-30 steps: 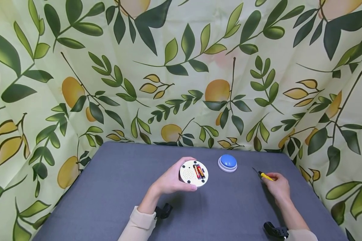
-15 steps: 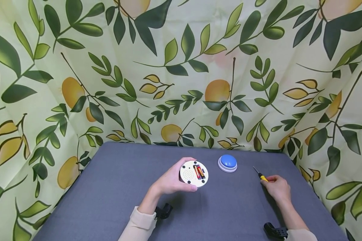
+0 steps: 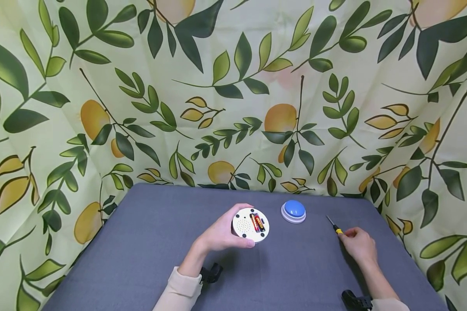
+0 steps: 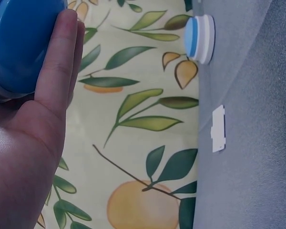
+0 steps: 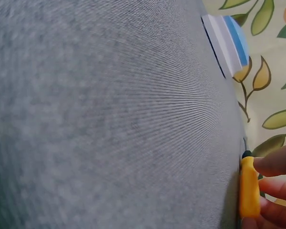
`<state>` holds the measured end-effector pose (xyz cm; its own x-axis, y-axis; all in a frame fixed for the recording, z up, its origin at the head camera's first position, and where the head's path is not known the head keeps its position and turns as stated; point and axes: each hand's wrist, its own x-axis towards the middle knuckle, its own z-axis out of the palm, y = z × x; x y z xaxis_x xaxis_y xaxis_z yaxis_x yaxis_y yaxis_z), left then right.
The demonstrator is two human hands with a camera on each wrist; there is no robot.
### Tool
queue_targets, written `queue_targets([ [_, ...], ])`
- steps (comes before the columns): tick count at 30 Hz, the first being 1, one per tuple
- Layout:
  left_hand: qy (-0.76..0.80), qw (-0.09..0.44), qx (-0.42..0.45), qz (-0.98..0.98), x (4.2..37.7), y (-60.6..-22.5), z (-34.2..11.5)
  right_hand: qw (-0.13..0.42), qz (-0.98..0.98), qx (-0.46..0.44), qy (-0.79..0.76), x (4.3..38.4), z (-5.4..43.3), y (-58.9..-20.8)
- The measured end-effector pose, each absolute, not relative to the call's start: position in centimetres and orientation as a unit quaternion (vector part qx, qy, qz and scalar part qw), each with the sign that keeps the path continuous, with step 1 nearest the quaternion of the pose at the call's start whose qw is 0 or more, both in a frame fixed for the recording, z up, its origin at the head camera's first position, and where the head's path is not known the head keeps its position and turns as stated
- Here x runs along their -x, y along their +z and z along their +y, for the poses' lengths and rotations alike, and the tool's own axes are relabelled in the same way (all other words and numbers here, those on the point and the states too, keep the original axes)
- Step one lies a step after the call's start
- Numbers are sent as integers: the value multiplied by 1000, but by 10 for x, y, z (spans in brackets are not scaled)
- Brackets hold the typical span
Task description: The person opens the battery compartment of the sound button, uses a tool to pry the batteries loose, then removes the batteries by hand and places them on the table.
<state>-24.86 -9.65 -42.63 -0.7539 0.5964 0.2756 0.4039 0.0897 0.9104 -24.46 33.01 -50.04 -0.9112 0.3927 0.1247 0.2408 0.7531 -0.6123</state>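
White plastic fills the grip of the left hand (image 3: 218, 234): thumb along the near edge, fingers along the far edge of the button (image 3: 242, 224). We hold this unit above the worktop (image 3: 159, 242), tilted so that its underside faces the head camera; the blue dome faces away, as the left wrist view confirms. Two batteries (image 3: 257, 223) lie side by side, exposed, in the underside.

The right hand (image 3: 359, 245), well apart, pinches the yellow handle of the screwdriver (image 5: 250, 188) between thumb and fingers. The handle sits low at the worktop; we cannot tell whether it bears on it. The thin shaft points forward, away from the button.

Further out, a small white plate, which we judge to be the battery cover (image 4: 219, 129), lies on the worktop. Beyond it a second button (image 3: 294, 209) stands dome up, touched by neither hand. Patterned cloth (image 3: 241, 168) hangs behind.

Status, as we judge it: the cover is off and both batteries are in place. Whether they are newly fitted or awaiting removal, we cannot tell. Refitting and securing the cover is not done. We see no loose screw.
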Motion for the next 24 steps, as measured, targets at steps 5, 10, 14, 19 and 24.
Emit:
queue_targets([
  [5, 582, 84, -338, 735, 248, -427, -97, 128, -929, 173, 301, 240, 325, -491],
  [10, 579, 79, -336, 739, 248, -428, -97, 144, -926, 159, 309, 237, 312, -474],
  [14, 578, 77, -337, 739, 248, -428, -97, 156, -924, 137, 322, 235, 302, -462],
  [19, 579, 78, -337, 738, 248, -427, -97, 185, -922, 91, 329, 228, 291, -450],
  [24, 583, 79, -339, 734, 248, -426, -97, 187, -918, 48, 345, 220, 275, -437],
])
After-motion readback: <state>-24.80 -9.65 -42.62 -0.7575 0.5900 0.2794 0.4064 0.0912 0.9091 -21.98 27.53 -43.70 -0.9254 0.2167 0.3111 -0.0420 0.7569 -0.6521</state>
